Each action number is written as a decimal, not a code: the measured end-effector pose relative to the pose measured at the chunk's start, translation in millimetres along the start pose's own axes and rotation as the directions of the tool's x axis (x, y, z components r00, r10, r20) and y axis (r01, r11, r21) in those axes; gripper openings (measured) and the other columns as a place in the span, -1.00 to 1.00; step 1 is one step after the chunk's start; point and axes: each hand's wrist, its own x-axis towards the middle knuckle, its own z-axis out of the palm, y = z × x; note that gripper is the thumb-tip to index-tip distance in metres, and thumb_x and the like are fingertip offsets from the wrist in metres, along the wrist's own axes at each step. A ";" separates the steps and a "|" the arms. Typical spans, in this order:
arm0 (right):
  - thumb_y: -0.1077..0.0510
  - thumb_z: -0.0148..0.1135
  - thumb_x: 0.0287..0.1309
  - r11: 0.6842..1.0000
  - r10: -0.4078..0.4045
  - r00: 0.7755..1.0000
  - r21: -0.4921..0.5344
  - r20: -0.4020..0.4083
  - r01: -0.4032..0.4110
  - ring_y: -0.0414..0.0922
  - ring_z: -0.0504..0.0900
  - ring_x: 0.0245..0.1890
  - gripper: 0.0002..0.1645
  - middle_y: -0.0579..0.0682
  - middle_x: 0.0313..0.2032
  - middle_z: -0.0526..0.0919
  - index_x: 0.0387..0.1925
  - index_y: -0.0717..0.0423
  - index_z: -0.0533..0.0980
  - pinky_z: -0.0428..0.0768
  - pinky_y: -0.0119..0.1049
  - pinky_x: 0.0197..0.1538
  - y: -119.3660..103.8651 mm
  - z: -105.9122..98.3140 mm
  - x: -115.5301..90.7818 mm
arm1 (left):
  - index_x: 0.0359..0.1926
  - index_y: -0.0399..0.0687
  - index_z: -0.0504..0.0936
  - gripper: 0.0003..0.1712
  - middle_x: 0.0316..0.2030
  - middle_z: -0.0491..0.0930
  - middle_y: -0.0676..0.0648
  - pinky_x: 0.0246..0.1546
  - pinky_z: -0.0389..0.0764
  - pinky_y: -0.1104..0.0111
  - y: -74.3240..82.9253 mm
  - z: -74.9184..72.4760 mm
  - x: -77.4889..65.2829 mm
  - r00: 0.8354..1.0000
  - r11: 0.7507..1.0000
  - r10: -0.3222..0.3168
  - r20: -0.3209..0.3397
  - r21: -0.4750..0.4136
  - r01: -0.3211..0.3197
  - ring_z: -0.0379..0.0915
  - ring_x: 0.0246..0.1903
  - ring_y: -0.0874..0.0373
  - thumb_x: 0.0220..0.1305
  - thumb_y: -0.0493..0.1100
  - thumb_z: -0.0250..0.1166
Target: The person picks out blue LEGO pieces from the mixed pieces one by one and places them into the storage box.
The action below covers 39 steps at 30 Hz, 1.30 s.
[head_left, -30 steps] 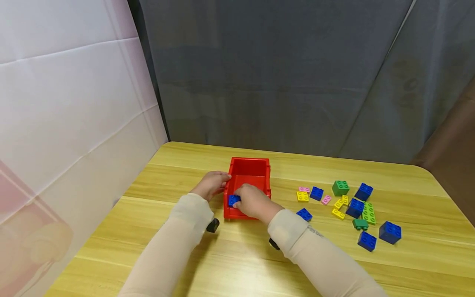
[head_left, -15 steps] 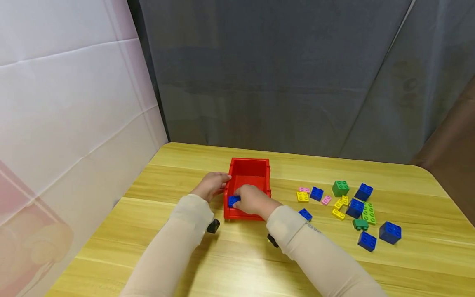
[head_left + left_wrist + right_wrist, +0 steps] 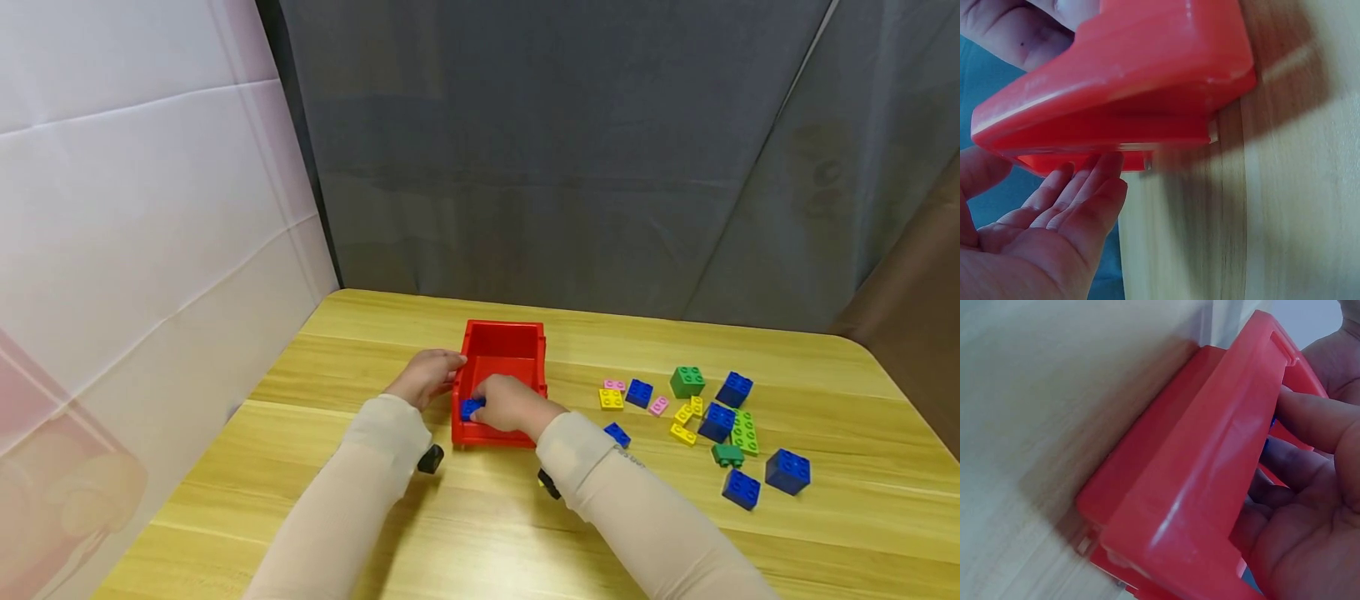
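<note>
In the head view a red plastic bin [image 3: 507,367] stands on the table with its open top up. My right hand [image 3: 513,406] reaches over its near end and pinches a blue toy brick [image 3: 470,408] low in the bin's near left corner. The right wrist view shows only slivers of blue between the fingers, as the bin's side wall [image 3: 1191,469] covers the rest. At the bin's left side is my left hand [image 3: 426,377]. Its fingers [image 3: 1079,194] are extended and touch the bin under the rim, seen in the left wrist view.
Loose toy bricks lie to the right of the bin: blue bricks [image 3: 787,472], a green brick [image 3: 687,382], a lime brick [image 3: 744,432], yellow bricks [image 3: 611,399] and pink ones [image 3: 658,406]. One blue brick [image 3: 618,434] lies beside the right sleeve. A grey curtain [image 3: 510,167] hangs behind the table.
My right forearm has shifted very slightly left. Both hands stay at the bin, and the blue brick keeps its place in the corner.
</note>
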 end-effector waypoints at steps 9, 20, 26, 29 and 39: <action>0.15 0.34 0.15 1.000 0.003 1.000 -0.005 0.011 -0.003 -0.10 0.50 -0.33 -0.71 -0.03 -0.39 0.60 -0.12 0.22 0.63 0.53 -0.24 -0.07 0.8 -0.7 3.9 | 0.24 -0.39 0.37 -0.54 0.16 0.46 -0.29 0.24 0.40 0.18 -0.9 0.8 0.7 1.000 1.000 -0.009 -0.003 -0.003 0.009 0.44 0.12 -0.10 0.46 -0.17 0.03; 0.15 0.38 0.09 0.999 0.048 0.998 0.017 0.027 -0.048 -0.09 0.48 -0.33 -0.74 -0.03 -0.39 0.58 -0.21 0.22 0.61 0.54 -0.20 -0.04 0.7 -3.8 7.2 | 0.23 -0.41 0.36 -0.54 0.19 0.42 -0.29 0.26 0.37 0.15 -1.7 2.0 -0.7 1.000 1.000 -0.002 0.003 -0.005 0.002 0.41 0.13 -0.13 0.44 -0.19 0.02; 0.16 0.39 0.09 0.998 0.057 0.998 0.013 0.029 -0.057 -0.11 0.49 -0.35 -0.77 -0.04 -0.40 0.59 -0.23 0.20 0.62 0.56 -0.22 -0.04 1.6 -3.6 9.5 | 0.23 -0.43 0.37 -0.54 0.17 0.43 -0.30 0.26 0.38 0.15 -1.6 2.6 -1.3 1.000 1.000 0.007 0.000 -0.009 -0.007 0.42 0.11 -0.13 0.44 -0.20 0.01; 0.17 0.39 0.09 0.998 0.067 0.997 0.018 0.033 -0.068 -0.12 0.48 -0.36 -0.80 -0.05 -0.42 0.58 -0.27 0.19 0.62 0.56 -0.23 -0.07 2.0 -3.3 10.7 | 0.23 -0.42 0.37 -0.54 0.17 0.43 -0.30 0.26 0.38 0.15 -1.6 2.5 -1.5 1.000 1.000 0.007 0.000 -0.011 -0.007 0.42 0.11 -0.13 0.44 -0.20 0.01; 0.22 0.39 0.05 0.997 0.056 0.998 0.048 0.024 -0.057 -0.15 0.43 -0.47 -0.89 -0.08 -0.52 0.56 -0.45 0.17 0.60 0.47 -0.33 -0.32 2.6 -3.3 15.2 | 0.23 -0.42 0.37 -0.54 0.17 0.44 -0.30 0.26 0.38 0.16 -2.2 0.7 0.3 1.000 1.000 0.003 -0.003 -0.012 -0.003 0.43 0.10 -0.11 0.45 -0.19 0.00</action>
